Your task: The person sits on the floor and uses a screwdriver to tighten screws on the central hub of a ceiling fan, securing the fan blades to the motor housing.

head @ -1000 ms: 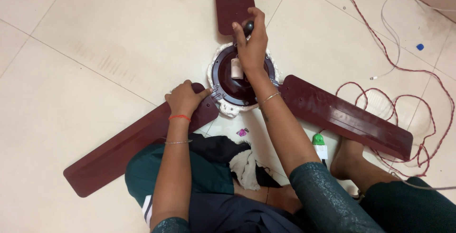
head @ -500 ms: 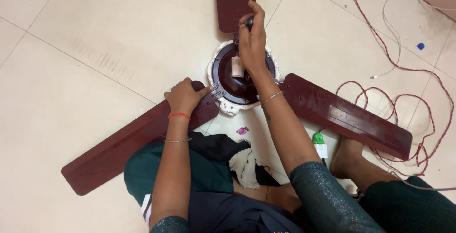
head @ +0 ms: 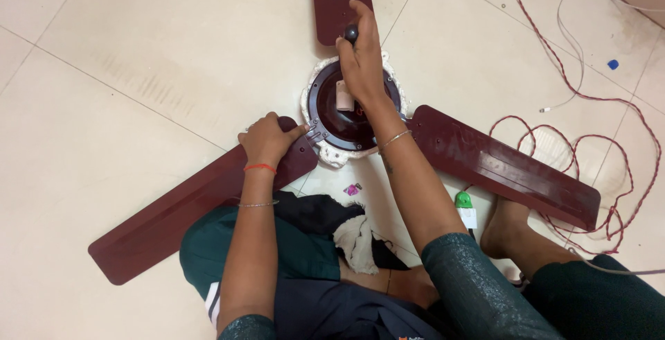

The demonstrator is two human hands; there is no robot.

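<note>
I see the ceiling fan [head: 350,115] lying flat on the tiled floor [head: 138,49], its round motor housing in the middle and three dark red blades spread out. My left hand [head: 267,139] presses down on the near-left blade [head: 187,208], fingers curled over its inner end, just beside the housing. My right hand [head: 360,63] is closed around a dark-handled tool [head: 351,33] (its tip is hidden) held over the far side of the housing. A twisted red and white wire [head: 589,97] trails across the floor to the right, well apart.

No packages, labels, signs — no screens.
</note>
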